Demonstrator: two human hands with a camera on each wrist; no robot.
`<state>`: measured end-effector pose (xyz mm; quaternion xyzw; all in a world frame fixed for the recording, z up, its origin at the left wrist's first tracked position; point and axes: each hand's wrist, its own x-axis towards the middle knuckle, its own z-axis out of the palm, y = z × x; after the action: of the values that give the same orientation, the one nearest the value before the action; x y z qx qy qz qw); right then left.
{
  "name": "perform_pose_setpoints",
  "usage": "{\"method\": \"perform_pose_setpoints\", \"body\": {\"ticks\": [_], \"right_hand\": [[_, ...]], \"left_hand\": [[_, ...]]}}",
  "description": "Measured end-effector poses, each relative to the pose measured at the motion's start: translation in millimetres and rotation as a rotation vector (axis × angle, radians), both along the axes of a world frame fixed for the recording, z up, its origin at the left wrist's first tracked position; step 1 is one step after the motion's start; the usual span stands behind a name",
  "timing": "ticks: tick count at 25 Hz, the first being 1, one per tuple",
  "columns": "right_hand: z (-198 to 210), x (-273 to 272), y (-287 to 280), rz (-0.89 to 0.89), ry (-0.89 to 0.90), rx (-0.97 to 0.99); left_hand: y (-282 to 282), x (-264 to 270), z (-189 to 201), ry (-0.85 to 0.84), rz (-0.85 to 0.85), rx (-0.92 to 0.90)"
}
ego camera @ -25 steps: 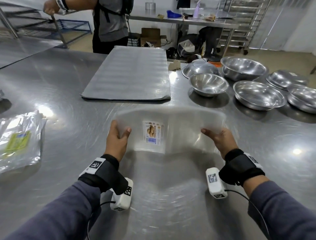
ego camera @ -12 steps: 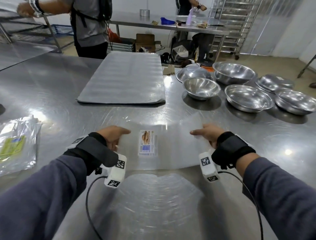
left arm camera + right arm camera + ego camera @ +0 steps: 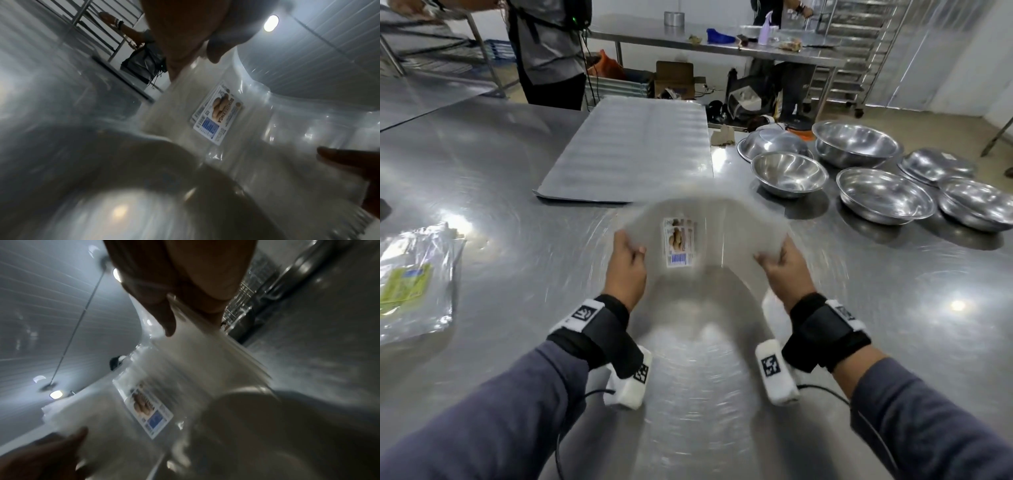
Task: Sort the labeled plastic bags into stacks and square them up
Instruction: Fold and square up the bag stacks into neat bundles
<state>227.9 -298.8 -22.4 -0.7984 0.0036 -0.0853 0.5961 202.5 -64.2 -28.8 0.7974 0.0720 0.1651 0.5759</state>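
Observation:
A stack of clear plastic bags (image 3: 726, 233) with white and blue labels (image 3: 678, 243) stands upright on its lower edge on the steel table (image 3: 876, 308), bowed and blurred. My left hand (image 3: 627, 260) grips its left edge, thumb in front. My right hand (image 3: 780, 265) grips its right edge. In the left wrist view the label (image 3: 218, 116) faces me and my thumb (image 3: 216, 47) lies on the bags (image 3: 257, 146). In the right wrist view my thumb (image 3: 166, 318) presses the bags (image 3: 195, 369) near the label (image 3: 146, 405). A second stack of bags with green labels (image 3: 410, 277) lies flat at the far left.
A grey ribbed mat (image 3: 633, 150) lies beyond the bags. Several steel bowls (image 3: 883, 195) sit at the back right. A person (image 3: 551, 51) stands past the table's far edge, with a second table (image 3: 715, 44) and a rack behind.
Half a second ago the bags lay flat under my hands. Both hands have lifted them back onto their lower edge, as a second ago, and now hold them narrower and bowed.

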Motion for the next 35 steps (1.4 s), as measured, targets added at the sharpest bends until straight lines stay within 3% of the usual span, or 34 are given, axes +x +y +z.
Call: {"method": "perform_pose_setpoints", "body": {"ticks": [4, 11, 17, 22, 26, 30, 35], "right_hand": [[-18, -10, 7, -0.138, -0.069, 0.014], [-21, 2, 3, -0.26, 0.059, 0.145], [-25, 10, -15, -0.124, 0.12, 0.016], [-25, 10, -20, -0.133, 0.001, 0.076], [-35, 8, -19, -0.179, -0.015, 0.046], [-38, 15, -20, -0.171, 0.029, 0.158], [-44, 18, -19, -0.095, 0.061, 0.182]], "left_hand": [[4, 0, -13, -0.007, 0.024, -0.037], [21, 14, -21, 0.07, 0.137, -0.044], [27, 11, -19, 0.098, 0.024, -0.159], [29, 11, -15, 0.094, -0.009, -0.243], [27, 8, -15, 0.059, 0.071, -0.142], [29, 10, -18, 0.051, 0.114, -0.033], [26, 9, -16, 0.071, 0.062, -0.094]]}}
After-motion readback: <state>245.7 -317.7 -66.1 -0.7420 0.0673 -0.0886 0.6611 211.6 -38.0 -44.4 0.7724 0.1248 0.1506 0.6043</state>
